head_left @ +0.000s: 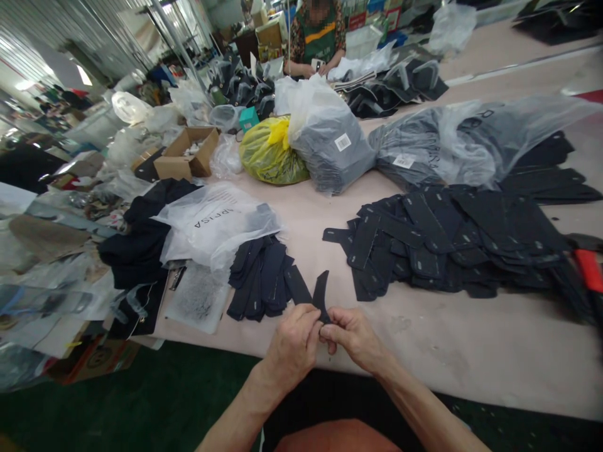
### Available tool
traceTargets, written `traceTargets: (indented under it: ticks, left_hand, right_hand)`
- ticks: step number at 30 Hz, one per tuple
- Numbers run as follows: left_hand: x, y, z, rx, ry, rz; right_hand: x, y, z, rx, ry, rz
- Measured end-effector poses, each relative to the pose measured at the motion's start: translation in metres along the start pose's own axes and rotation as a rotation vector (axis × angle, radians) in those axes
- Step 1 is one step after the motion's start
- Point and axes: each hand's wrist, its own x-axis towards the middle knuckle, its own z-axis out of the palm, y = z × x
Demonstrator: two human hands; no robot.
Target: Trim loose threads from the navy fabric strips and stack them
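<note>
Close to the table's near edge, my left hand (296, 338) and my right hand (354, 334) meet, fingertips pinched on the lower end of a small dark fabric strip (321, 291). Its free end points upward and bends slightly. Just left of it another dark fabric piece (298, 285) reaches toward my left hand; its lower end is hidden there. Beyond lies a fanned stack of dark fabric pieces (262, 276). To the right spreads a large pile of dark fabric pieces (414, 238) with small pale marks.
A white printed plastic bag (214, 220) partly covers the left stack, beside a translucent sheet (198, 298). Farther back are a yellow bag (268, 154), full plastic bags (330, 141) and an open cardboard box (188, 154). A person (319, 37) is across the table. Red handle (588, 269) at right.
</note>
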Motion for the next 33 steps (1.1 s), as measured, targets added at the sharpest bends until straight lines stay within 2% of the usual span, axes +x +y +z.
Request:
traceTargets:
  ticks: [2, 5, 6, 8, 10, 12, 14, 17, 20, 24, 26, 29, 33]
  left_hand:
    - [-0.004, 0.000, 0.008, 0.055, 0.024, 0.022]
    - [-0.006, -0.006, 0.020, 0.072, 0.148, 0.001]
    - [-0.005, -0.010, 0.022, 0.044, 0.210, -0.065]
    - [0.001, -0.023, 0.021, -0.088, 0.356, -0.314]
    - [0.008, -0.038, 0.013, -0.354, 0.506, -0.636]
    - [0.013, -0.052, 0.003, -0.692, 0.609, -0.858]
    - [0.013, -0.060, -0.007, -0.940, 0.656, -0.918]
    - [0.005, -0.063, -0.016, -1.019, 0.710, -0.933]
    - [-0.003, -0.062, -0.021, -1.076, 0.702, -0.958]
    - [-0.002, -0.060, -0.024, -1.226, 0.555, -1.027]
    - [0.001, -0.059, -0.023, -1.210, 0.529, -1.048]
    - [0.005, -0.056, -0.022, -1.105, 0.557, -0.999]
    - [0.007, -0.043, -0.014, -1.073, 0.505, -0.987]
  right_hand:
    - [0.000, -0.003, 0.000, -0.014, -0.006, 0.003]
    - [0.001, -0.004, 0.001, 0.012, -0.025, 0.013]
    - [0.001, -0.003, 0.001, 0.031, -0.026, 0.022]
    - [0.000, 0.000, -0.001, 0.080, -0.027, 0.055]
    - [-0.002, 0.004, -0.003, 0.131, -0.037, 0.080]
    - [-0.005, 0.007, -0.005, 0.171, -0.064, 0.083]
    - [-0.007, 0.007, -0.007, 0.190, -0.101, 0.080]
    - [-0.007, 0.007, -0.008, 0.194, -0.139, 0.088]
    - [-0.007, 0.009, -0.008, 0.168, -0.164, 0.097]
    - [-0.009, 0.013, -0.008, 0.102, -0.236, 0.129]
    - [-0.012, 0.012, -0.008, 0.060, -0.280, 0.153]
    - [-0.014, 0.004, -0.009, -0.002, -0.349, 0.167]
    - [-0.005, -0.010, -0.009, -0.015, -0.366, 0.054]
